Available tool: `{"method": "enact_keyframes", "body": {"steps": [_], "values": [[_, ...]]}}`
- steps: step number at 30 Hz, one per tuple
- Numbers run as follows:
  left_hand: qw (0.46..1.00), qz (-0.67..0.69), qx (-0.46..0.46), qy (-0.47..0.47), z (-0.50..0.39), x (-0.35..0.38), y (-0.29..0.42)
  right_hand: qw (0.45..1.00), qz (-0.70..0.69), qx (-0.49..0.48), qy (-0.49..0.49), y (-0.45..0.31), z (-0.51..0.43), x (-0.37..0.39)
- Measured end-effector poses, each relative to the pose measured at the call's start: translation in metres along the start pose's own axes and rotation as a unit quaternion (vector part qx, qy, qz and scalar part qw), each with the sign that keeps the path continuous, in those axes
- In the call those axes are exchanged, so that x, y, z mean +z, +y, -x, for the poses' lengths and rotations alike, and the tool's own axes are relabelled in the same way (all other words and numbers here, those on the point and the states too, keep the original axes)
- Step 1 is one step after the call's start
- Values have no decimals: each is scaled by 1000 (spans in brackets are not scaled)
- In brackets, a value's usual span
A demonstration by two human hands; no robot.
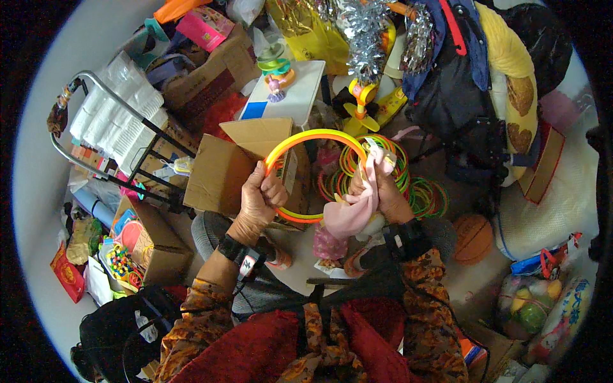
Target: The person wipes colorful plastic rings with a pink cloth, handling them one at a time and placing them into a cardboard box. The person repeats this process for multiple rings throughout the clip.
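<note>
Two plastic rings, a yellow ring (311, 134) and an orange one close against it, are held up in front of me. My left hand (262, 194) grips them at their left side. On their right side my right hand (376, 189) is closed around the rings together with a pale pink cloth (352, 215), which hangs down from the fingers. Behind the right hand, a pile of thin coloured rings (428, 198) lies on the floor. An open cardboard box (215, 167) stands just beyond my left hand.
A metal-handled cart (115, 95) stands at left, above a box of small toys (163, 249). Ahead is a small white table (306, 86) with stacked toys. A basketball (472, 238) and a bag of coloured balls (529, 306) lie at right.
</note>
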State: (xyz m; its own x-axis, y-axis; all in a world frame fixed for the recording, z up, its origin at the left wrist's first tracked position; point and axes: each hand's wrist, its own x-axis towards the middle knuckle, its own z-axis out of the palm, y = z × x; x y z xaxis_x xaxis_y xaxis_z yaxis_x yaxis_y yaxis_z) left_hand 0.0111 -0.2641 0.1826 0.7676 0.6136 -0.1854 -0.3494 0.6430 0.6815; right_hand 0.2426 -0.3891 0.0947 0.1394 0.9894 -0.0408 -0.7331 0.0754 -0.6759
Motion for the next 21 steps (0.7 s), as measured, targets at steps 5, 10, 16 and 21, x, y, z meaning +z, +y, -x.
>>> {"method": "enact_keyframes", "body": {"steps": [5,10,16,21], "values": [[998,13,46,-44,7,0,18,992,113,-33,54,-3,1,7],[989,-41,144,0,18,-9,68,991,117,-26,59,-10,4,5],[928,-181,231,231,8,-63,110,976,193,-57,86,-12,6,2],[874,-419,73,234,-17,-141,92,975,203,-78,53,-5,-1,-15]]}}
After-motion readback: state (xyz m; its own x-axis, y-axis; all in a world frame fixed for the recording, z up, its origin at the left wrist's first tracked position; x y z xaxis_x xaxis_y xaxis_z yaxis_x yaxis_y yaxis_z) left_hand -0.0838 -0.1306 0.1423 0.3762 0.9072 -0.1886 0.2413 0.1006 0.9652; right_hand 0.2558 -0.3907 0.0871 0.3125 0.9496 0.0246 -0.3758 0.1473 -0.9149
